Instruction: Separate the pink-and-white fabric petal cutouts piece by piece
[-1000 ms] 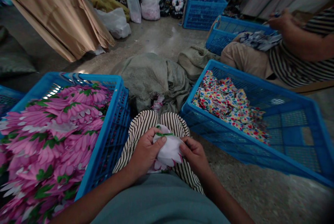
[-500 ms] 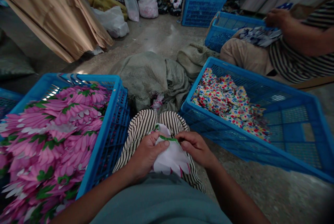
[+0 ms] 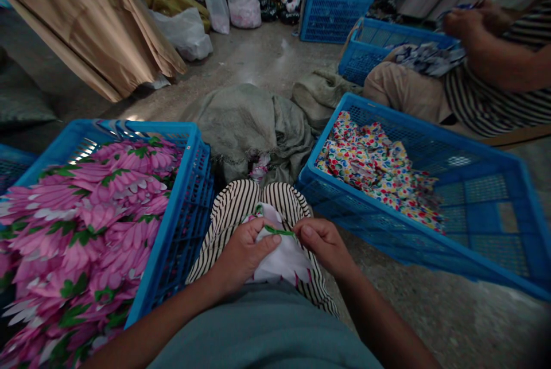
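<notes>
A white fabric piece [image 3: 282,260] with pink scalloped tips and a green edge lies over my lap, on striped trousers. My left hand [image 3: 245,251] pinches it at the green edge between thumb and fingers. My right hand [image 3: 322,243] is closed at the right end of that green edge, thumb against the fingers; whatever lies between the fingertips is too small to make out. To the left, a blue crate [image 3: 166,231] is heaped with pink petal-shaped pieces [image 3: 124,208] with green tops.
A blue crate [image 3: 400,248] of colourful printed fabric [image 3: 374,168] stands at the right. Grey-green sacking [image 3: 241,122] lies ahead of my knees. A person in stripes sits at the upper right, beside another blue crate [image 3: 361,62].
My right hand has shifted slightly to the right and turned a little, with its fingers more curled. The seated person's hands have risen.
</notes>
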`<state>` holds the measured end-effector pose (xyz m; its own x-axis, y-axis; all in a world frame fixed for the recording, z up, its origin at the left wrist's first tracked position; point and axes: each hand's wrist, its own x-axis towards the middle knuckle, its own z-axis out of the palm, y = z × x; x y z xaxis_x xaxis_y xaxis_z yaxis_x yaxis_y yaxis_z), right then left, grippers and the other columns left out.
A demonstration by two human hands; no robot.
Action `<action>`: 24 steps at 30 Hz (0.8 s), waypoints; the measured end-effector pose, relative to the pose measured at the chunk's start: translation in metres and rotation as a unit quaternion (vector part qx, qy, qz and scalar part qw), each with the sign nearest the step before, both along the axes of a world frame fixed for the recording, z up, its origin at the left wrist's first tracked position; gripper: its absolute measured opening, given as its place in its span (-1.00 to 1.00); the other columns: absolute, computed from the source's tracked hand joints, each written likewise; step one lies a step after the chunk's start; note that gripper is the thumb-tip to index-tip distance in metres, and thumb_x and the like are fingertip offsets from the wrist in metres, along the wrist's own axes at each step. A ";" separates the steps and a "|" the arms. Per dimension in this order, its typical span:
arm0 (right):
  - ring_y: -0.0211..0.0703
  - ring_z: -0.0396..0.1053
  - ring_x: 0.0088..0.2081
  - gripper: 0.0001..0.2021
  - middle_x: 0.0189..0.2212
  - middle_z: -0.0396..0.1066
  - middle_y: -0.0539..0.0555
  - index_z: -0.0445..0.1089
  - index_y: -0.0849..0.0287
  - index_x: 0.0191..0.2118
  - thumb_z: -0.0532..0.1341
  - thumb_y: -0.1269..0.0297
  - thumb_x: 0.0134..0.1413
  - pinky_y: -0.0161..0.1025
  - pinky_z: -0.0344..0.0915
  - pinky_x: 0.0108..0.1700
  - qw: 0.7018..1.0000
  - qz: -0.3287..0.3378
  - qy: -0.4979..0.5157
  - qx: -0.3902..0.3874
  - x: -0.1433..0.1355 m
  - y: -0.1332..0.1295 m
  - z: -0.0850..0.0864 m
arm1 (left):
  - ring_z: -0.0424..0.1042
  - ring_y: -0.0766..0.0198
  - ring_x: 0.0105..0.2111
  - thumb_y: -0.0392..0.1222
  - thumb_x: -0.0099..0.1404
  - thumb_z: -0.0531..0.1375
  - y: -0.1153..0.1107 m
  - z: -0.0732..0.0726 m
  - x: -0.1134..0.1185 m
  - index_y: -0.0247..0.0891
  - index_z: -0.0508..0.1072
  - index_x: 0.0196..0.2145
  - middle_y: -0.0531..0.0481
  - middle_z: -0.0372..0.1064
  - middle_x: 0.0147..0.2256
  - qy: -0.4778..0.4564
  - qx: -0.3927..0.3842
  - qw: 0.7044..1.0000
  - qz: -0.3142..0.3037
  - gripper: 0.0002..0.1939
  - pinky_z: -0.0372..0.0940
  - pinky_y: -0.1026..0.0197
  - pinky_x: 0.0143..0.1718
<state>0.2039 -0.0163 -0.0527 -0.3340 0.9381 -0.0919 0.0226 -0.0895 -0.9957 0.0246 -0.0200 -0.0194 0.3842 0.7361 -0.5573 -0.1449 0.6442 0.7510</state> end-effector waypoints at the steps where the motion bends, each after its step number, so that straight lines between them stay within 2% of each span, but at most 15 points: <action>1: -0.36 -0.11 -0.67 -0.63 -0.71 -0.01 -0.11 0.32 0.22 -0.49 0.00 0.02 0.08 -0.37 -0.18 -0.63 0.998 -0.046 0.043 -0.028 0.000 -0.001 -0.004 | 0.33 0.36 -0.56 -0.14 0.06 0.20 0.000 -0.001 0.000 -0.28 0.35 -0.39 0.07 0.36 -0.50 -0.011 -0.011 1.000 0.007 -0.82 0.20 0.33 -0.52; 3: -0.38 -0.18 -0.69 -0.59 -0.71 -0.03 -0.13 0.32 0.20 -0.38 0.01 -0.08 0.02 -0.38 -0.25 -0.66 0.981 -0.122 0.127 -0.079 0.000 -0.004 -0.013 | 0.33 0.36 -0.58 -0.15 0.06 0.21 0.000 -0.004 0.001 -0.29 0.36 -0.37 0.05 0.36 -0.51 -0.042 -0.037 0.998 0.040 -0.81 0.21 0.33 -0.54; 4: -0.39 -0.19 -0.70 -0.56 -0.70 -0.02 -0.13 0.31 0.20 -0.36 0.03 -0.13 -0.03 -0.39 -0.26 -0.67 0.973 -0.138 0.154 -0.102 0.000 -0.006 -0.016 | 0.34 0.37 -0.58 -0.16 0.05 0.22 0.001 -0.006 0.002 -0.30 0.35 -0.36 0.05 0.37 -0.51 -0.060 -0.052 0.995 0.066 -0.80 0.22 0.33 -0.54; 6: -0.42 -0.20 -0.71 -0.55 -0.69 0.00 -0.14 0.30 0.20 -0.35 0.12 -0.15 -0.15 -0.40 -0.27 -0.68 0.964 -0.134 0.179 -0.144 -0.003 -0.013 -0.021 | 0.36 0.36 -0.56 -0.21 0.05 0.22 0.003 -0.010 0.005 -0.30 0.35 -0.33 0.03 0.39 -0.49 -0.102 -0.081 0.984 0.125 -0.80 0.25 0.32 -0.51; 9: -0.44 -0.19 -0.71 -0.61 -0.71 0.00 -0.16 0.32 0.21 -0.36 0.24 -0.03 -0.23 -0.42 -0.25 -0.68 0.955 -0.097 0.204 -0.191 -0.011 -0.025 -0.025 | 0.40 0.32 -0.52 -0.27 0.08 0.19 0.007 -0.017 0.010 -0.30 0.35 -0.29 -0.02 0.42 -0.43 -0.151 -0.125 0.965 0.172 -0.80 0.29 0.29 -0.48; 13: -0.46 -0.19 -0.71 -0.72 -0.72 0.04 -0.16 0.34 0.21 -0.42 0.29 0.12 -0.24 -0.44 -0.22 -0.68 0.940 -0.088 0.249 -0.215 -0.025 -0.031 -0.025 | 0.42 0.28 -0.47 -0.32 0.13 0.14 0.009 -0.020 0.016 -0.34 0.35 -0.23 -0.09 0.44 -0.37 -0.168 -0.156 0.956 0.181 -0.79 0.32 0.27 -0.47; 17: -0.45 -0.16 -0.72 -0.80 -0.75 0.03 -0.17 0.33 0.18 -0.51 0.33 0.25 -0.31 -0.42 -0.12 -0.67 0.929 -0.135 0.256 -0.229 -0.037 -0.025 -0.017 | 0.43 0.29 -0.47 -0.36 0.12 0.14 0.008 -0.020 0.018 -0.35 0.35 -0.24 -0.09 0.45 -0.37 -0.153 -0.142 0.958 0.195 -0.80 0.33 0.28 -0.43; 20: -0.44 -0.15 -0.73 -0.80 -0.77 0.04 -0.17 0.32 0.17 -0.52 0.33 0.25 -0.33 -0.41 -0.10 -0.68 0.925 -0.155 0.257 -0.235 -0.039 -0.021 -0.013 | 0.42 0.30 -0.51 -0.33 0.11 0.15 0.008 -0.020 0.018 -0.35 0.35 -0.26 -0.08 0.45 -0.41 -0.135 -0.119 0.964 0.196 -0.81 0.32 0.29 -0.46; 24: -0.46 -0.16 -0.74 -0.79 -0.77 0.06 -0.17 0.30 0.18 -0.52 0.33 0.24 -0.31 -0.42 -0.14 -0.70 0.925 -0.149 0.257 -0.236 -0.038 -0.024 -0.013 | 0.40 0.30 -0.51 -0.29 0.08 0.17 0.007 -0.023 0.019 -0.34 0.33 -0.27 -0.06 0.42 -0.41 -0.123 -0.114 0.969 0.184 -0.79 0.31 0.28 -0.46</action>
